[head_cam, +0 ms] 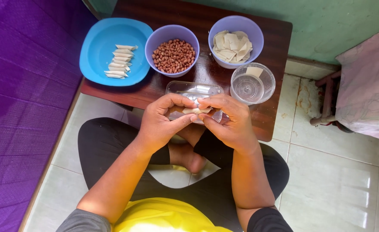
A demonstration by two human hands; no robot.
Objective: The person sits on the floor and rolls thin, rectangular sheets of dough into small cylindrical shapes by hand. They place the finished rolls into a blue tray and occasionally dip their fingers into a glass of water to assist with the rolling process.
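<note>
My left hand (161,121) and my right hand (229,122) meet over the near edge of a low dark wooden table (275,38). Both pinch a small pale dough wrapper (197,111), rolled between thumbs and fingertips. Under my hands lies a clear flat plastic container (189,89). Beyond it stand a purple bowl (160,36) of reddish peanuts (174,56) and a second purple bowl (257,32) of cut pale wrappers (232,46). At the far left, a blue plate (97,43) carries several finished rolls (120,61) in a row.
A clear round plastic cup (252,83) with a wrapper piece in it stands right of my hands. A purple mattress (22,107) lies on the left. A cloth-covered stool (361,81) is at the right. I sit cross-legged on a tiled floor (335,180).
</note>
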